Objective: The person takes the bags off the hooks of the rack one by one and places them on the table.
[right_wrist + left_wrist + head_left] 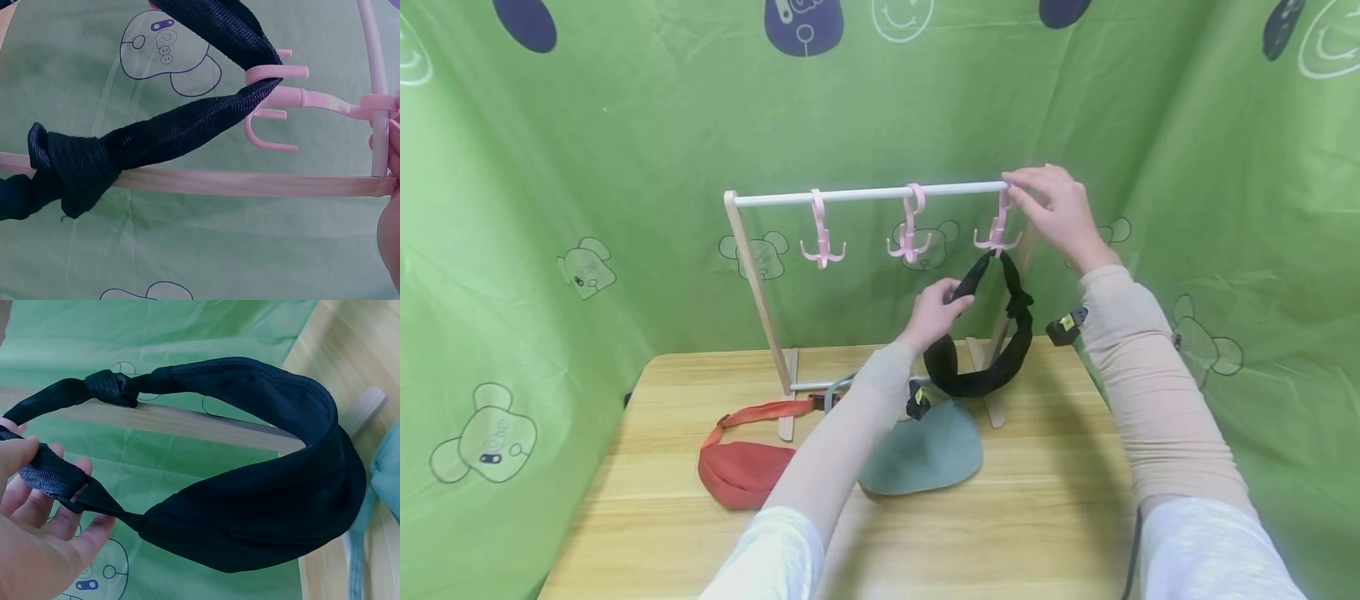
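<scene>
A black waist bag point(977, 382) hangs by its strap from the right pink hook point(997, 225). In the right wrist view the strap point(187, 128) loops over one prong of that hook. My left hand point(936, 312) holds the left side of the strap, thumb in front and fingers behind, as the left wrist view shows. The bag's body point(262, 506) hangs below, its zipper edge visible. My right hand point(1060, 212) pinches the top of the right hook where it meets the white rod point(865, 194); its fingertips are partly cut off in the right wrist view.
Two more pink hooks, a middle one point(910, 229) and a left one point(822, 233), hang on the rod. A red waist bag point(745, 475) and a grey-green bag point(925, 450) lie on the wooden table point(1037, 533), in front of the rack's wooden legs. Green curtains surround the table.
</scene>
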Motion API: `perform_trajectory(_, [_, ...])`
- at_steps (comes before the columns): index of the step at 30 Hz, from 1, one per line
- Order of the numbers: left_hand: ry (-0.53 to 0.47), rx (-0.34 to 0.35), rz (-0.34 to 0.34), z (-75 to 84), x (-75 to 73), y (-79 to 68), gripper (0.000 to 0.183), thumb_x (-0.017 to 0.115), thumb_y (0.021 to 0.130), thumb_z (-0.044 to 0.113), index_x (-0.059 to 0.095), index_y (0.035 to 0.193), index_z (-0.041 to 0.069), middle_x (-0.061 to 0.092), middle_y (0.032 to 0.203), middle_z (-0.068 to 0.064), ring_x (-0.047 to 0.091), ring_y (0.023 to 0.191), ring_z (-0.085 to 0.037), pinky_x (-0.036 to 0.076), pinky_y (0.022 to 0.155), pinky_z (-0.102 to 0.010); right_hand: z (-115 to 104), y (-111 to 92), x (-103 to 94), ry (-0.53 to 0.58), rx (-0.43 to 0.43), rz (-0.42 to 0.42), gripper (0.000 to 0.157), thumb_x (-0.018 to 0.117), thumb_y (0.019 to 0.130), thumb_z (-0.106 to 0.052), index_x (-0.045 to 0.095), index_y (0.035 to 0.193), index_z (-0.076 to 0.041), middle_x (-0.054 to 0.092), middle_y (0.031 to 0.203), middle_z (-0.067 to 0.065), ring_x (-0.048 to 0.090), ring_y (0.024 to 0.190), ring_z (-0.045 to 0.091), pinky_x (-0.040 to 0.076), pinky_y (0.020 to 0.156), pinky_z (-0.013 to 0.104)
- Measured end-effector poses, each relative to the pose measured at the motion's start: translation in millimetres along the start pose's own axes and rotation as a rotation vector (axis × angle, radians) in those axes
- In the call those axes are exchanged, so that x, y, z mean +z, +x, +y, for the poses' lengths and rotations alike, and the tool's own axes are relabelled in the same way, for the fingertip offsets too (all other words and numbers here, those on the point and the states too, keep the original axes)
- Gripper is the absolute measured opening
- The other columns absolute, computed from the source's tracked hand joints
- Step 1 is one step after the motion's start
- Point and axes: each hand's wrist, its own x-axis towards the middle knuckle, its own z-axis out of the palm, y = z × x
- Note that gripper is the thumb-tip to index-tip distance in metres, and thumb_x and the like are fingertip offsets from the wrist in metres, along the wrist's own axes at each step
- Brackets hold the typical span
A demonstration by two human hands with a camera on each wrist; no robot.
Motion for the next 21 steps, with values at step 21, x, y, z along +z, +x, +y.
perform_trajectory(21, [-0.227, 0.028, -0.005, 28.2, -10.0, 2.6, 0.020, 0.065, 0.093, 0.015, 0.063, 0.105, -0.001, 0.071, 0.090, -0.023, 0.067, 0.077, -0.030, 0.047, 0.068, -0.022, 2, 0, 1.1, 0.013, -0.003, 0.006, 0.037, 0.052, 0.100, -0.033, 0.060, 0.132, -0.014, 0.060, 0.137, 0.011, 0.046, 0.134, 0.031, 0.014, 0.124, 0.036])
